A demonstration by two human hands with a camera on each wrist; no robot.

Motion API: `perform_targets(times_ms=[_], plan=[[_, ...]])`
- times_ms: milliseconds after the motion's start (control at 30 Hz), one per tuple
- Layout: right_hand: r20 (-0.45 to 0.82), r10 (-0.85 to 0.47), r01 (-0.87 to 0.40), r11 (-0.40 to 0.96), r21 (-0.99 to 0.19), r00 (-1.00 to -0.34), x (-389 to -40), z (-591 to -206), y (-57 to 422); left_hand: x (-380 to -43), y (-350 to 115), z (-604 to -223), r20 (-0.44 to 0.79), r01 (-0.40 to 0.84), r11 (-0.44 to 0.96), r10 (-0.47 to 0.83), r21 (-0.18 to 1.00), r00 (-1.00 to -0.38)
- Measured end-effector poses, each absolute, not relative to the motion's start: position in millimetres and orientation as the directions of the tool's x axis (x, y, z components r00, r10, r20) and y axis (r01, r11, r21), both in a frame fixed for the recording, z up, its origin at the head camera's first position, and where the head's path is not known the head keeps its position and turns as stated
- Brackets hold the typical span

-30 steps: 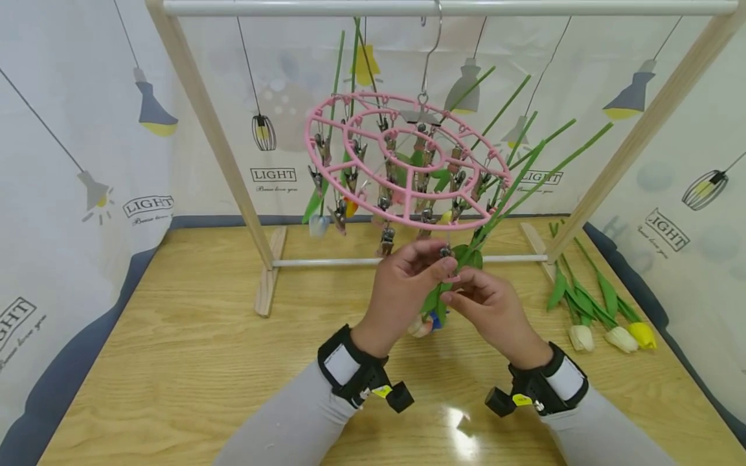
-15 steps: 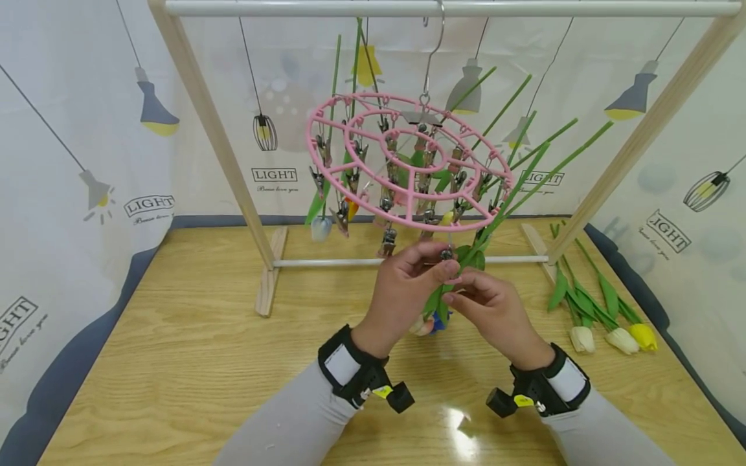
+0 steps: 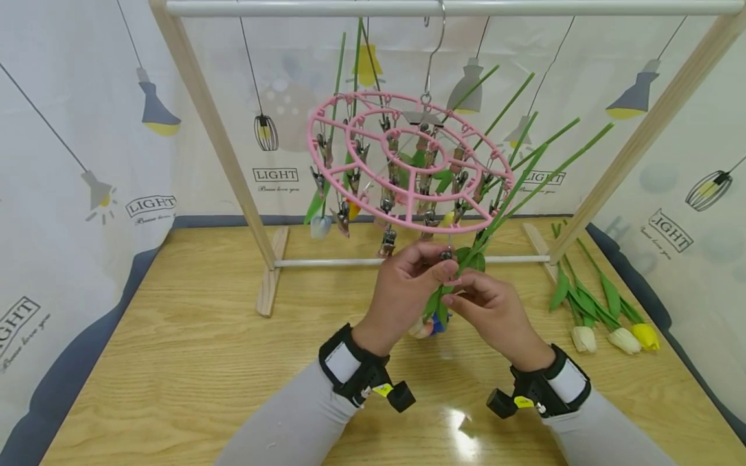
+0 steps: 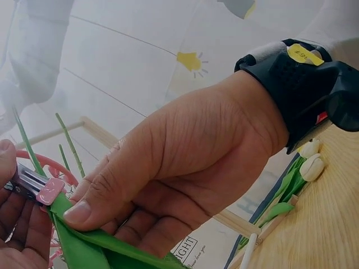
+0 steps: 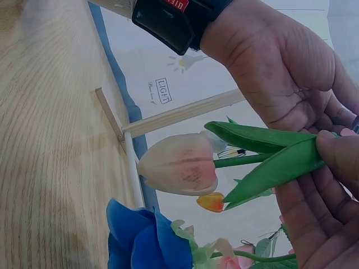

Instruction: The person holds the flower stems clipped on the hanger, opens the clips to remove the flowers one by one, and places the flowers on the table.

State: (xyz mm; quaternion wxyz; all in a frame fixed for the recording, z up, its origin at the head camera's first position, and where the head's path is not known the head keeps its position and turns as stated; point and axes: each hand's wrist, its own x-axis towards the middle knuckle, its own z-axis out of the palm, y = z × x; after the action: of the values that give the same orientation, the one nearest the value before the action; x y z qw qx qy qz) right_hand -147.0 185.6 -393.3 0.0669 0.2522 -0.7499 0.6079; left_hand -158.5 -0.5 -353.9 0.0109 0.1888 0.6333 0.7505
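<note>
A pink round clip hanger (image 3: 411, 194) hangs from the rack, with several metal clips and upside-down flowers on it. My left hand (image 3: 396, 291) pinches a metal clip (image 3: 445, 254) at the hanger's near edge; its pink tip (image 4: 50, 191) shows in the left wrist view. Just below, my right hand (image 3: 495, 317) pinches the leaves and stem of a pale pink tulip (image 5: 179, 164), head down. The clip's tip meets the top of the leaf (image 4: 78, 246); whether it grips the stem cannot be told. A blue flower (image 5: 146, 235) hangs beside the tulip.
Two white tulips (image 3: 622, 340) and a yellow tulip (image 3: 645, 336) lie on the table at the right. The rack has wooden posts (image 3: 215, 136), a white top bar (image 3: 291, 8) and a low crossbar (image 3: 326, 263). A printed cloth (image 3: 76, 129) surrounds the table.
</note>
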Motion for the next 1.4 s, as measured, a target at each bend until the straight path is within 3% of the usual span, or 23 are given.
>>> perform_targets(times_ms=[900, 1400], plan=[[0.384, -0.318, -0.466, 0.245, -0.850, -0.867, -149.4, -397.9, 193.4, -158.7, -2.4, -354.1, 0.346, 0.307, -0.193, 0.220, 0.932, -0.912], [0.413, -0.327, -0.498, 0.242, -0.833, -0.850, -141.3, -388.0, 203.2, -158.4, -3.5, -355.0, 0.282, 0.233, -0.216, 0.231, 0.948, -0.931]])
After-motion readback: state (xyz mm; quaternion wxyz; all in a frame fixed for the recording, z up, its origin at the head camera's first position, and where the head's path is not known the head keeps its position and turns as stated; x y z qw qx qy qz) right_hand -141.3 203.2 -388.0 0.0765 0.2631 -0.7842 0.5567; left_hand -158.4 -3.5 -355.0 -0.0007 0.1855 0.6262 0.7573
